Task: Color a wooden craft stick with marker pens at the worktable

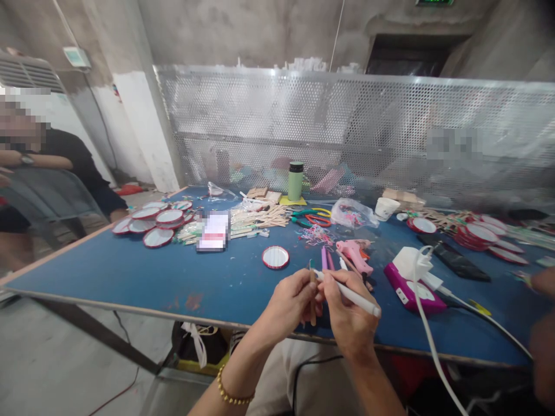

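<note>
My left hand is closed on a narrow wooden stick, held upright above the table's front edge. A small green bit shows at the stick's upper end. In my right hand is a white marker pen, its tip pointing left against or close to the stick; contact cannot be made out. Just beyond my hands lies a round red-rimmed lid. Purple sticks and a pink glue gun rest beyond my right hand.
Red-rimmed lids pile up at left, beside a phone and wooden sticks. A green bottle, pliers and paper cup stand farther back. Right are a magenta power strip with cables and another person's blurred hand.
</note>
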The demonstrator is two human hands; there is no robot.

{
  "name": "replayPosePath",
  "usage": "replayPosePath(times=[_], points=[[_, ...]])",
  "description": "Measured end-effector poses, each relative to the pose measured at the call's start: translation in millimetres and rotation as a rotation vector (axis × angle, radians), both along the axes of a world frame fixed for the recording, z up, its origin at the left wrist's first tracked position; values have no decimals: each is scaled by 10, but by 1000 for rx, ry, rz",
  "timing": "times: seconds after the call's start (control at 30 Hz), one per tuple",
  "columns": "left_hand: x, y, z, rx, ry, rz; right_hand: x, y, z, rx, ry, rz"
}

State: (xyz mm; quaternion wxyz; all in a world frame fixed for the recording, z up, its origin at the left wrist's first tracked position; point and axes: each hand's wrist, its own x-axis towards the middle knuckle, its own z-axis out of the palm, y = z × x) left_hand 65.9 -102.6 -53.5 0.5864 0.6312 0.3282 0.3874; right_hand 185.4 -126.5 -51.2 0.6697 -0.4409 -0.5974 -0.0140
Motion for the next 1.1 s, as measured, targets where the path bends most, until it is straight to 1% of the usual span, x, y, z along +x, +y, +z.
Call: replayPosePath(times=[0.13, 0.57, 0.77, 0.97, 1.1], points=[[1, -1, 5, -3, 1, 1, 7, 3, -25, -25, 32, 5], [-1, 0, 14, -6, -1, -4, 14, -1, 11, 0, -68, -23], [-6, -6, 18, 15, 9, 3, 13, -4, -45, -43, 28, 7], [-11, -19, 36, 2, 1, 0, 10, 6, -18, -11, -17, -20], [-5, -17, 34, -10, -5, 0, 12, 3, -4, -23, -11, -13]])
